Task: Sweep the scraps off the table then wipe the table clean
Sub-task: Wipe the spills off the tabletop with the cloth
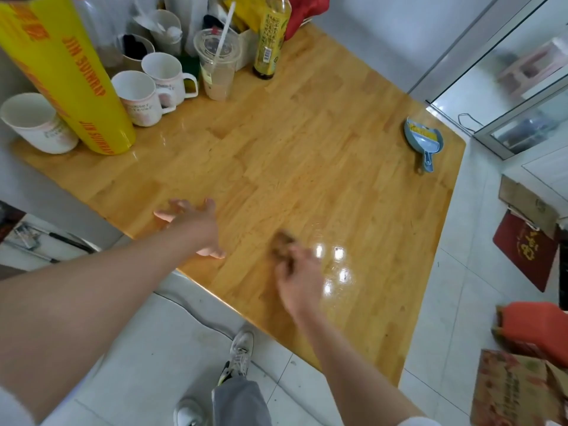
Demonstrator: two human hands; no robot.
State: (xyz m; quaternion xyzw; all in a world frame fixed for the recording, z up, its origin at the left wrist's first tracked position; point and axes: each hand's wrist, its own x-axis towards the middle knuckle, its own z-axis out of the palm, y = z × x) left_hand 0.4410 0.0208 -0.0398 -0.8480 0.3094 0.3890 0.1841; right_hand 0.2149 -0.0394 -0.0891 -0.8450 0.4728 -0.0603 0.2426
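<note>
Right hand [299, 278] pinches a blurred brown wad [283, 241] on the table [307, 142]; left hand [196, 224] hovers spread, holding nothing. Beyond the left hand, three mugs [138, 96] look empty, and a lidded cup [217, 64] holds a straw.

Desk [307, 142]: jointed wood blocks, varnished, glossy, glare spots near front edge. Dustpan [422, 138]: smooth blue plastic. Mugs [140, 98]: glazed white ceramic. Cup [216, 61]: clear plastic. Floor [159, 348]: glossy pale tile.
</note>
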